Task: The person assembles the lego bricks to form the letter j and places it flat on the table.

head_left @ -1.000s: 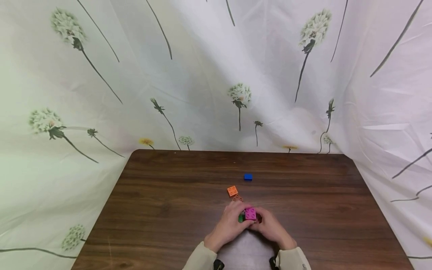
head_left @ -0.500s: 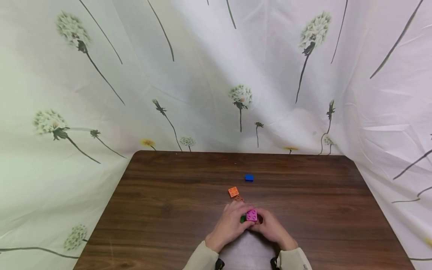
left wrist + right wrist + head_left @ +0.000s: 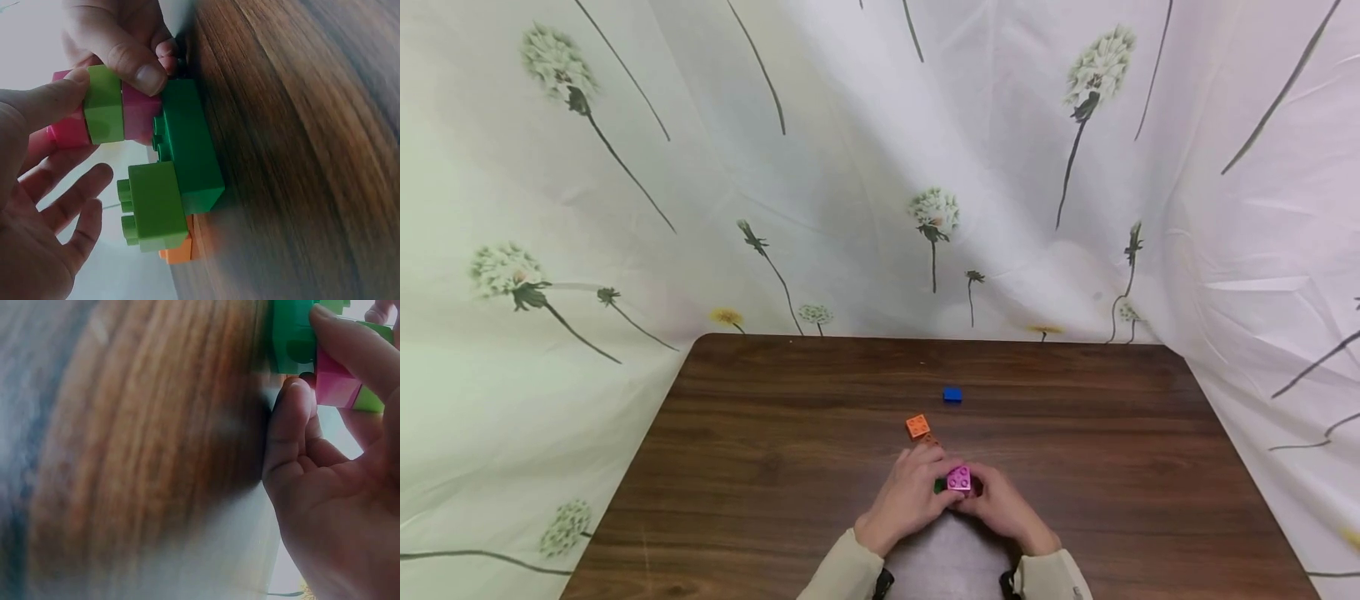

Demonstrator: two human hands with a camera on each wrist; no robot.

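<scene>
Near the table's front middle, both hands meet at a stack of toy building bricks. Its top pink brick (image 3: pixel 958 478) faces up in the head view. My left hand (image 3: pixel 912 493) pinches that brick, thumb on its near side. In the left wrist view a light green brick (image 3: pixel 105 106) sits beneath it, then a magenta brick (image 3: pixel 140 112) on a long dark green brick (image 3: pixel 194 144). Beside the column, a second light green brick (image 3: pixel 156 206) is attached to the dark green one. My right hand (image 3: pixel 1002 505) grips the stack low, its thumb against the magenta brick.
On the brown wooden table (image 3: pixel 760 500) lie an orange brick (image 3: pixel 917 427) and a brown brick (image 3: pixel 930 440), just beyond the left fingers. Farther back is a blue brick (image 3: pixel 952 395). A flower-patterned curtain (image 3: pixel 850 167) hangs behind the table.
Both hands keep hold of the stack in nearly the same place. The head view shifts slightly; the loose bricks stay where they are on the table.
</scene>
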